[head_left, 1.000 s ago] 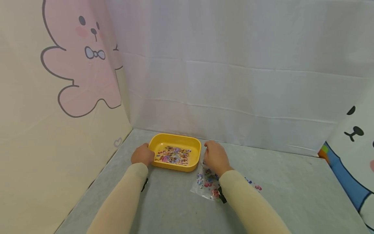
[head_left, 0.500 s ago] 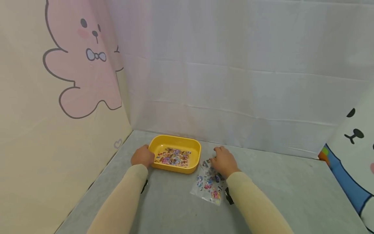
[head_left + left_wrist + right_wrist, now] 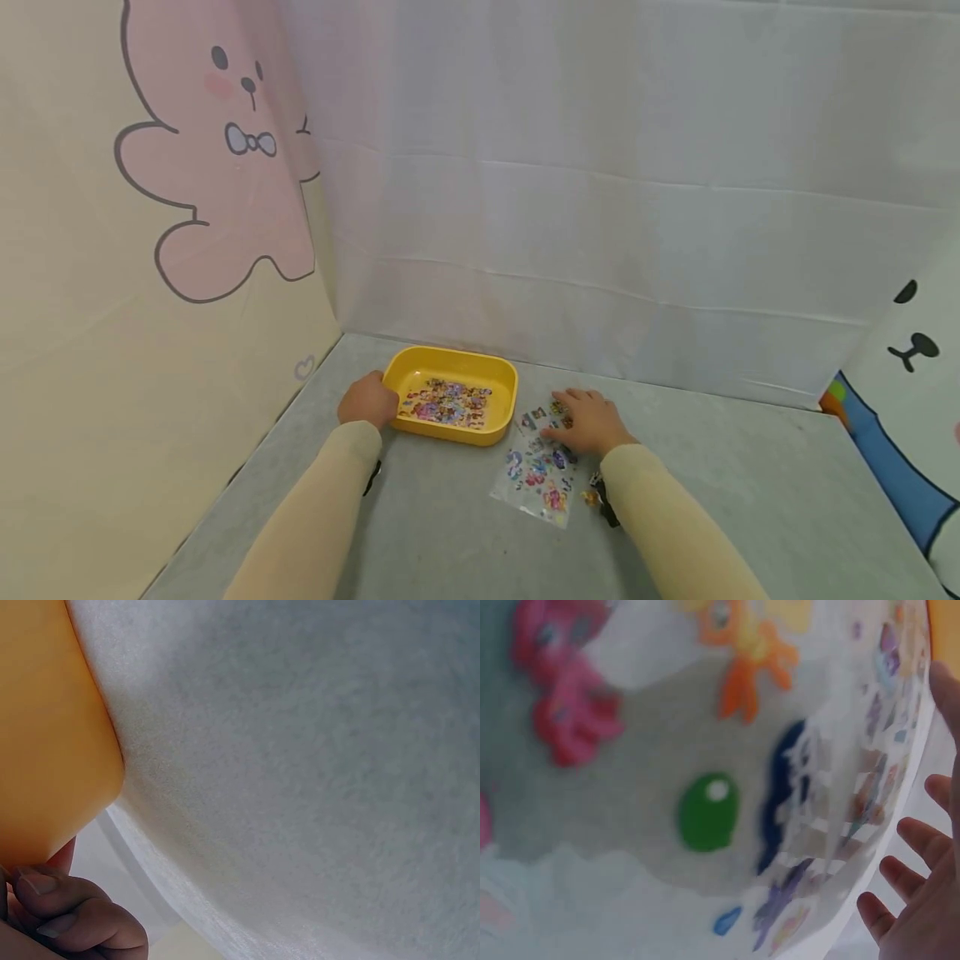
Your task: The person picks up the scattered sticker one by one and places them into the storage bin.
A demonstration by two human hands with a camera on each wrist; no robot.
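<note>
The tray [image 3: 450,432] sits close to the back wall [image 3: 570,208], leaving only a narrow strip behind it. Its left end is blocked by the left hand [image 3: 367,400], and the left wall [image 3: 225,367] hems in that side. Between the forearms, the table [image 3: 457,517] offers a wide way to the tray's front. On the tray's right, the sheet [image 3: 536,487] lies flat and low, so a hand could pass over it; the right hand [image 3: 592,423] covers its far right corner. Beyond the right forearm, broad room runs to the right wall [image 3: 892,383].
</note>
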